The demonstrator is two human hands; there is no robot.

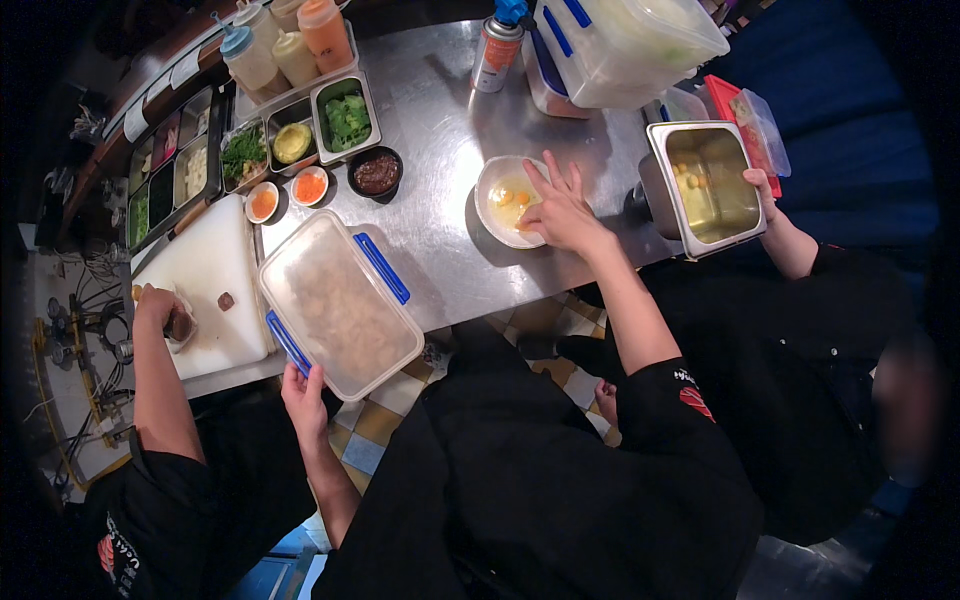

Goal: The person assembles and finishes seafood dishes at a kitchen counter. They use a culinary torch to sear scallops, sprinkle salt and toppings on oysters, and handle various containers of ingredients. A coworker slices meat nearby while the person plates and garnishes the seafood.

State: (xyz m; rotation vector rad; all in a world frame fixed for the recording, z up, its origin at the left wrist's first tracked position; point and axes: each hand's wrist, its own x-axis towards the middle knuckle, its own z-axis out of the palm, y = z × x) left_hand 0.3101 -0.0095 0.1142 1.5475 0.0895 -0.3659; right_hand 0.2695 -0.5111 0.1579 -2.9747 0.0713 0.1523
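Note:
My left hand grips the near edge of a rectangular clear plastic container with blue side clips. Something pale and lumpy shows through its lid. The container is tilted and juts past the table's front edge. Over a small white bowl at the middle of the table is my right hand, its fingers spread at the right side. Raw eggs with whole yolks lie in this bowl. Whether the fingertips touch the eggs or only the rim, I cannot tell.
At right, a co-worker's hand holds a deep metal pan with yellowish contents. Another co-worker's hand works over a white cutting board. Sauce bottles, a spray can and stacked plastic tubs line the back.

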